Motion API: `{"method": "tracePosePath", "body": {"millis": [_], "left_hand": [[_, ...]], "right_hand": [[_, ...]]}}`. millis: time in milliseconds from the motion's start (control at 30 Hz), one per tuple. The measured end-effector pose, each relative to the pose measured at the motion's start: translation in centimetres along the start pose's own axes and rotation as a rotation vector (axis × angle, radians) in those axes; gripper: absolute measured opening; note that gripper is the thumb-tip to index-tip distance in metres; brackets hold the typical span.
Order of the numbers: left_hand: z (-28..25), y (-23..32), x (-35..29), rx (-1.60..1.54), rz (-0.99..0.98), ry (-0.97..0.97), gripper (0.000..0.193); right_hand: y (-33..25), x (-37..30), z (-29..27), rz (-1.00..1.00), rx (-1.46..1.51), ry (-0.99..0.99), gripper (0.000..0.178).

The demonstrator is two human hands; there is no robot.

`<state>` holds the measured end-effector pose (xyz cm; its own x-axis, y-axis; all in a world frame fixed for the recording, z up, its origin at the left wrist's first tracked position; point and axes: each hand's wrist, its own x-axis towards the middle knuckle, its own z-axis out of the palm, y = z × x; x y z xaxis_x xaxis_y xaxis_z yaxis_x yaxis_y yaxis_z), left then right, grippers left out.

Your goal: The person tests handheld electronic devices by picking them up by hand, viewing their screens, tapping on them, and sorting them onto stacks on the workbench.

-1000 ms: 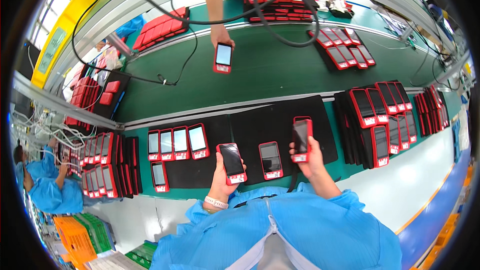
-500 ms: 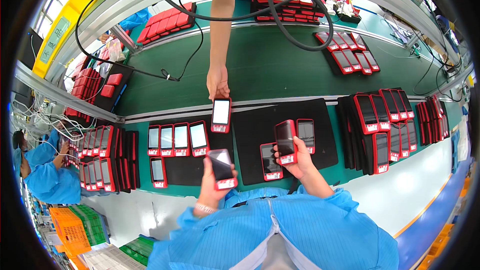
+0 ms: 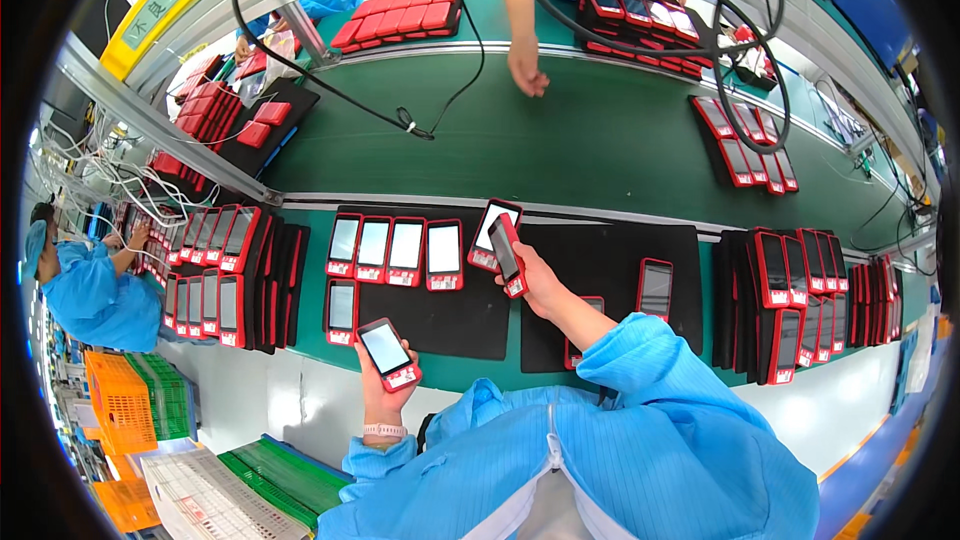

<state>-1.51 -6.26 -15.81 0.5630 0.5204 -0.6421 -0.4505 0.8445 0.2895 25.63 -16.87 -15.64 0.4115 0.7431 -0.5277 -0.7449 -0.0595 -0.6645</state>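
Note:
My left hand (image 3: 382, 392) holds a red-framed handheld device (image 3: 387, 352) with a lit, pale screen, near the table's front edge. In my right hand (image 3: 543, 278) is another red-framed device (image 3: 506, 256), tilted, its screen dark. Just behind it, a lit red-framed device (image 3: 489, 231) lies at the far edge of the mats, partly covered by the held one; whether the two touch I cannot tell. Several lit devices (image 3: 405, 248) lie on the left black mat (image 3: 440, 325). On the right black mat (image 3: 620, 252) are a dark-screened device (image 3: 655, 285) and one partly hidden under my right forearm.
Stacked black trays of devices stand at left (image 3: 240, 285) and right (image 3: 785, 310). Beyond a metal rail runs a green surface (image 3: 450, 140), with a co-worker's hand (image 3: 527, 68) over its far side. Dark cables (image 3: 400, 120) hang across the view.
The co-worker's hand has let go of the lit device and drawn back. My right hand has moved left with its device, beside that lit one. My left hand has lowered, its device's screen now brighter.

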Motion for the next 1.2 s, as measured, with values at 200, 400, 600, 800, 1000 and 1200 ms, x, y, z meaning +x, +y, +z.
{"method": "tracePosePath", "body": {"millis": [200,400,600,800,1000,1200], "left_hand": [[2.2,2.3,4.8,0.016,-0.021,-0.038,0.055],[7.6,5.0,11.9,0.024,-0.112,-0.134,0.055],[12.8,6.7,19.8,0.078,-0.119,-0.113,0.056],[17.8,7.1,25.9,0.14,-0.189,-0.219,0.054],[19.7,6.5,28.8,0.227,-0.12,-0.201,0.058],[17.0,3.9,24.1,0.22,-0.165,-0.213,0.049]], "right_hand": [[-3.1,5.3,0.6,-0.058,0.132,0.002,0.034],[-7.0,11.7,1.5,-0.092,0.065,0.064,0.033],[-10.8,17.9,1.2,-0.149,-0.081,0.155,0.037],[-15.4,22.6,-0.3,-0.197,-0.305,0.131,0.038],[-17.3,23.4,0.9,-0.265,-0.274,0.235,0.033],[-15.2,15.3,-1.4,-0.201,0.196,-0.008,0.037]]}}
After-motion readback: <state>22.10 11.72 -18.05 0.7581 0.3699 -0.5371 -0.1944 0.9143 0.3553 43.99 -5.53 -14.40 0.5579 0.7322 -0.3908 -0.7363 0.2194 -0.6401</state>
